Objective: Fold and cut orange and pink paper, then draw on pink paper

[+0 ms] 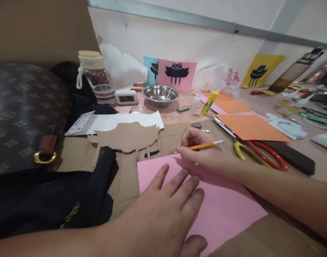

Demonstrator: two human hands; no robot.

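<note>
Pink paper (219, 210) lies on a brown cardboard sheet in front of me. My left hand (171, 203) rests flat on its left part, fingers spread. Over the paper's far edge, my right hand (198, 148) is closed around a yellow pencil (204, 145), whose eraser end points right. Just beyond the paper's far left corner is a brown cardboard cutout (125, 137) with thin leg-like strips. Scissors (259, 153) with red and yellow handles lie right of my right hand, partly under orange paper (251, 126). A dark eraser-like lump (196, 125) sits beyond that hand.
A patterned brown bag (21, 117) and dark cloth (58, 196) fill the left side. Farther back stand a bottle (97, 78), a digital clock (126, 97), a metal bowl (160, 95) and a glue stick (209, 103). A pink card (176, 75) with a black figure leans on the wall.
</note>
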